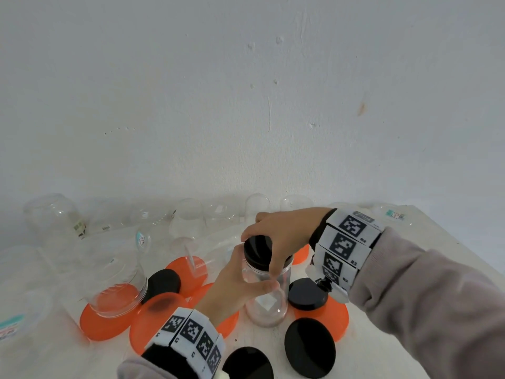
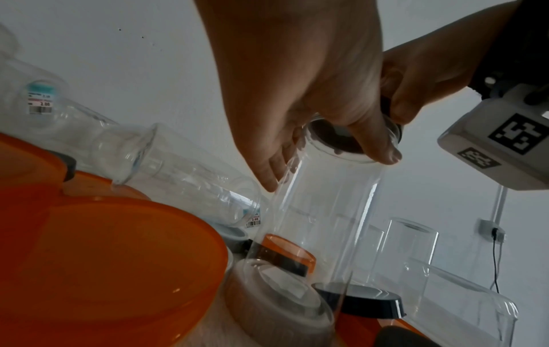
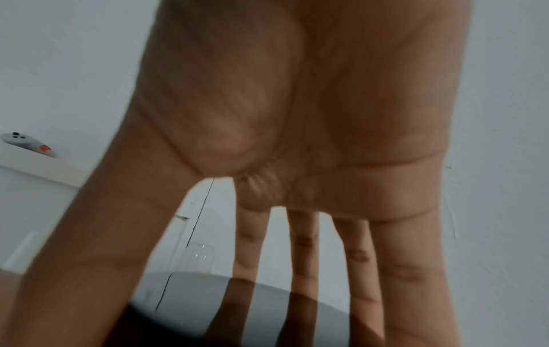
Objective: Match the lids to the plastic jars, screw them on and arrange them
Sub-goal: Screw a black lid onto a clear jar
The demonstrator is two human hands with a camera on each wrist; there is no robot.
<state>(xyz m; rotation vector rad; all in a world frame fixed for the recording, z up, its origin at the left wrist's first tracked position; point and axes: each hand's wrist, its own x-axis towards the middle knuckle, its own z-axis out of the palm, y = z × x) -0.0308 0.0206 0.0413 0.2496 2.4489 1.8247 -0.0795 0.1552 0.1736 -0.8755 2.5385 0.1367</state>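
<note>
A tall clear plastic jar point(image 1: 269, 302) stands upright near the table's middle. My left hand point(image 1: 240, 283) wraps round its upper body, thumb across the front. A black lid point(image 1: 257, 251) sits on the jar's mouth, and my right hand point(image 1: 276, 236) grips it from above with fingers spread round its rim. In the left wrist view the clear jar point(image 2: 323, 204) rises to the left hand point(image 2: 303, 98), with the right hand behind it. The right wrist view shows the right hand's fingers point(image 3: 303, 253) reaching down over the black lid point(image 3: 190, 312).
Loose black lids point(image 1: 308, 347) and wide orange lids point(image 1: 101, 322) lie around the jar. An upside-down clear jar point(image 1: 117, 285) stands on one orange lid. Several clear jars point(image 1: 188, 220) crowd the back by the wall. The table's right edge point(image 1: 448, 242) runs diagonally.
</note>
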